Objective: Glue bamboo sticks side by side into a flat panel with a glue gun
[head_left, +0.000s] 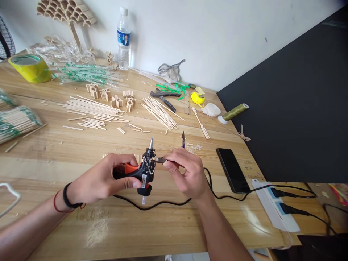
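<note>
My left hand point(108, 177) is wrapped around a black glue gun point(148, 165) with an orange trigger. Its metal nozzle points up, and a clear glue stick pokes out at the lower end. Bits of dried glue and crumbs cling to its body. In the fingers of my right hand point(187, 170) is pinched a small dark-tipped tool point(161, 160); its tip touches the crusted side of the glue gun. Just behind that hand a dark pointed blade point(183, 137) with a purple part sticks up; whether it belongs to the same tool I cannot tell.
Thin wooden sticks point(92, 108) and another bundle point(160, 112) lie beyond my hands. Black cutters point(165, 95), a yellow tape measure point(197, 98) and a water bottle point(124, 43) stand farther back. A phone point(233, 170), a black cord point(163, 203) and a power strip point(272, 206) are nearer.
</note>
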Action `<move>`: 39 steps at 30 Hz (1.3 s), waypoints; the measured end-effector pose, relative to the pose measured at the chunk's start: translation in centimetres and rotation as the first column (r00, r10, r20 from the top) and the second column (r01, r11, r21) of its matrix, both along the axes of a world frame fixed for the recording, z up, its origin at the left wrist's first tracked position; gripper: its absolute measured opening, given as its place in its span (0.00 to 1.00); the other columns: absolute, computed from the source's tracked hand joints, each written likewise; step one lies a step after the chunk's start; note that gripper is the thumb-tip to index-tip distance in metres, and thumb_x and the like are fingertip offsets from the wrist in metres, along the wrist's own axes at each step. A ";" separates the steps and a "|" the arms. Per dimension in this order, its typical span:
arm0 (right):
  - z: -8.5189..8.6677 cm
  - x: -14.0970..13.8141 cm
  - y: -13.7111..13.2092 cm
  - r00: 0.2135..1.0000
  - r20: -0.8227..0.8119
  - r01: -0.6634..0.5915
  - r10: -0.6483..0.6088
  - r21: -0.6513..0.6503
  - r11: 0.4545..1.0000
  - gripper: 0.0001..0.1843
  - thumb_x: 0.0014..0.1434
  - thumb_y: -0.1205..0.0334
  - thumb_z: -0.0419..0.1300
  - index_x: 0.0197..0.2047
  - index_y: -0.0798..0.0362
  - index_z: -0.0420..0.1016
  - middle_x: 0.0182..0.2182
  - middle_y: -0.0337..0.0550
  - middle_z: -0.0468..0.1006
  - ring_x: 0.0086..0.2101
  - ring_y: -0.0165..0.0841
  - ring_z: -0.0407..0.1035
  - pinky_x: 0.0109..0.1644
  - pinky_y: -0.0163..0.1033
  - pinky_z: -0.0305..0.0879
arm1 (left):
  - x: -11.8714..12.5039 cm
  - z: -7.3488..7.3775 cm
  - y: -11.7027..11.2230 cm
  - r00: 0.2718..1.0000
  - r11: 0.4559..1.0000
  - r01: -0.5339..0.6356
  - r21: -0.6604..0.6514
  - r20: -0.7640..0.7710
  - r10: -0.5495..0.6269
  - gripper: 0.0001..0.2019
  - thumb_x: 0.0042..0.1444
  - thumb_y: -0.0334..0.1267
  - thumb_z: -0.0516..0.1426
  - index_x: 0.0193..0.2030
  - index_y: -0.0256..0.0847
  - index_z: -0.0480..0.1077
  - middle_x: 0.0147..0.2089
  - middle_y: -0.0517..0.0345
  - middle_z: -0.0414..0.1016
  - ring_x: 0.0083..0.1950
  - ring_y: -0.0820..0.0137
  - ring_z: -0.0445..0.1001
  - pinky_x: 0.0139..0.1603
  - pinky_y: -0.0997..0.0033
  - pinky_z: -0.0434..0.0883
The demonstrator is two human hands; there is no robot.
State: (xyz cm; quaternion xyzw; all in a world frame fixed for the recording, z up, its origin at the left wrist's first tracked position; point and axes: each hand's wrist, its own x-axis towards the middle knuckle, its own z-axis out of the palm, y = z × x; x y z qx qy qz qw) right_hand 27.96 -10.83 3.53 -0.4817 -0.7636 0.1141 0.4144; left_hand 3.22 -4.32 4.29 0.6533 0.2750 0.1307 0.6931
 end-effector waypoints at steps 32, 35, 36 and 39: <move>-0.6 0.0 -0.3 0.987 -0.072 0.153 -0.146 0.114 0.982 0.06 0.69 0.69 0.58 0.39 0.52 0.74 0.27 0.38 0.71 0.28 0.32 0.63 0.35 0.39 0.59 | -0.1 -0.3 0.2 0.998 0.992 -0.033 0.120 0.064 0.026 0.10 0.67 0.44 0.62 0.45 0.37 0.74 0.40 0.55 0.79 0.39 0.69 0.74 0.40 0.73 0.69; -0.4 -0.3 -0.3 0.991 -0.075 0.114 -0.108 0.087 0.990 0.06 0.69 0.69 0.58 0.39 0.52 0.73 0.27 0.38 0.71 0.28 0.32 0.64 0.34 0.39 0.59 | 0.0 -0.3 -0.1 0.997 1.000 0.005 0.004 0.076 -0.005 0.15 0.55 0.37 0.70 0.45 0.40 0.72 0.42 0.58 0.80 0.42 0.69 0.78 0.43 0.74 0.71; -0.3 -0.4 -0.3 0.994 -0.075 0.090 -0.084 0.076 0.993 0.06 0.69 0.69 0.57 0.38 0.52 0.73 0.27 0.38 0.71 0.28 0.32 0.64 0.34 0.39 0.59 | 0.1 -0.3 -0.3 0.998 1.000 0.012 -0.025 0.066 -0.010 0.15 0.54 0.34 0.70 0.45 0.40 0.72 0.41 0.59 0.81 0.41 0.69 0.79 0.42 0.75 0.72; -0.1 -0.6 -0.4 0.997 -0.078 0.008 -0.005 0.040 0.999 0.08 0.69 0.68 0.57 0.36 0.52 0.72 0.26 0.38 0.71 0.28 0.32 0.64 0.34 0.39 0.59 | 0.3 -0.5 -0.8 1.000 1.000 0.007 0.015 0.023 -0.008 0.11 0.55 0.24 0.63 0.41 0.41 0.72 0.38 0.62 0.81 0.38 0.71 0.79 0.40 0.76 0.72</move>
